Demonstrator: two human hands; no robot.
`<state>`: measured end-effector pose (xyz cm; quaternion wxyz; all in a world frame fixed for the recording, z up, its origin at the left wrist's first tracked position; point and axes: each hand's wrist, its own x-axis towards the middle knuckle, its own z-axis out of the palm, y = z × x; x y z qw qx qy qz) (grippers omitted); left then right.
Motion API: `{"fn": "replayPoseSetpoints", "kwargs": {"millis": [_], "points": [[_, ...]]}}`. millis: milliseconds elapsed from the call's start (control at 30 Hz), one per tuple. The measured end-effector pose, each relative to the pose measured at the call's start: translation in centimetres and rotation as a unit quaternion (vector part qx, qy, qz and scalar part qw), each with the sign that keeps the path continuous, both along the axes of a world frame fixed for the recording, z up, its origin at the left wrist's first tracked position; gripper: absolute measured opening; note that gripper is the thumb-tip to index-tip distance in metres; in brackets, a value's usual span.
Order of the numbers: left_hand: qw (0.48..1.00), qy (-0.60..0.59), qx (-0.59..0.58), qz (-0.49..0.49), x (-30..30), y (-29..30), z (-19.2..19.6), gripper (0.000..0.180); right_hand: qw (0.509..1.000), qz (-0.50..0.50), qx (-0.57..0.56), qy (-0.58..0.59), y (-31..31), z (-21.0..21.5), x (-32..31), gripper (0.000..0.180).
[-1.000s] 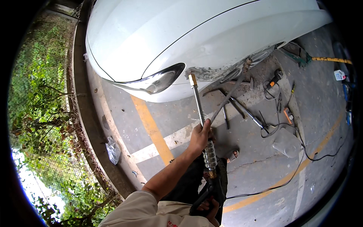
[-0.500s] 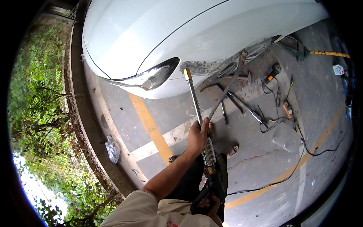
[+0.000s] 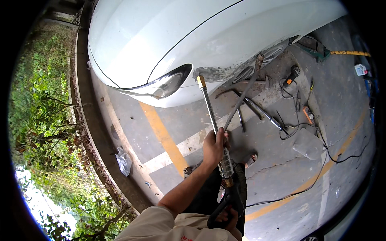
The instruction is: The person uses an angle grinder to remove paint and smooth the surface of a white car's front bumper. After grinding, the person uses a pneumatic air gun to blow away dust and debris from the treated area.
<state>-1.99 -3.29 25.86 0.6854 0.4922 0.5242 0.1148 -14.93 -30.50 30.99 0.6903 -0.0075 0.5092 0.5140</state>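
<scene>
My left hand (image 3: 214, 148) is closed round the shaft of a slide hammer dent puller (image 3: 209, 106), just above its ribbed, clear-looking sleeve. Low in the view, my right hand (image 3: 228, 217) grips the looped black handle at the tool's near end. Its brass-coloured tip meets or nearly meets a scraped, bare patch (image 3: 213, 74) on the white car's corner (image 3: 177, 48), beside the headlight (image 3: 171, 83). A long dark rod (image 3: 243, 96) runs from near my left hand to the car's lower edge; whether that hand touches it is hidden.
Long metal tools (image 3: 257, 108) lie on the concrete under the car's edge. Right of them are an orange-and-black power tool (image 3: 289, 80), an orange device (image 3: 309, 114) and black cables (image 3: 309, 180). A clear plastic container (image 3: 307, 143) lies nearby. At left are a kerb (image 3: 100, 150) and a plastic bag (image 3: 124, 161).
The whole view has shifted slightly. Both hands keep their grips, and the dent puller's tip stays at the same scraped patch.
</scene>
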Motion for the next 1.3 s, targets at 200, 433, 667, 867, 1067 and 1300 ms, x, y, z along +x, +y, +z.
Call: {"fn": "replayPoseSetpoints", "kwargs": {"millis": [200,433,667,867,1067,1300], "points": [[0.999,0.004,0.029,-0.019,0.9,1.9,-0.4,0.038,0.999,-0.032,-0.017,0.031,0.5,0.7,0.4,0.018],[1.0,-0.021,0.005,0.014,-0.4,-0.5,-1.3,0.039,0.999,0.002,-0.03,-0.032,0.3,0.6,-0.3,0.017],[0.991,-0.113,-0.063,0.025,-1.1,0.1,-0.8,0.041,0.999,-0.017,-0.03,0.028,0.3,1.1,0.3,0.015],[0.998,-0.036,-0.048,0.015,1.6,3.2,-0.2,0.049,0.997,-0.046,-0.05,0.022,0.7,1.4,-0.2,0.019],[0.996,-0.007,-0.019,-0.084,-0.3,2.1,-1.0,0.054,0.998,-0.034,-0.031,0.033,1.0,1.7,0.3,0.015],[0.972,-0.175,-0.153,-0.037,-0.3,4.4,-2.7,0.086,0.998,-0.03,-0.041,0.028,0.3,1.0,-0.4,0.02]]}}
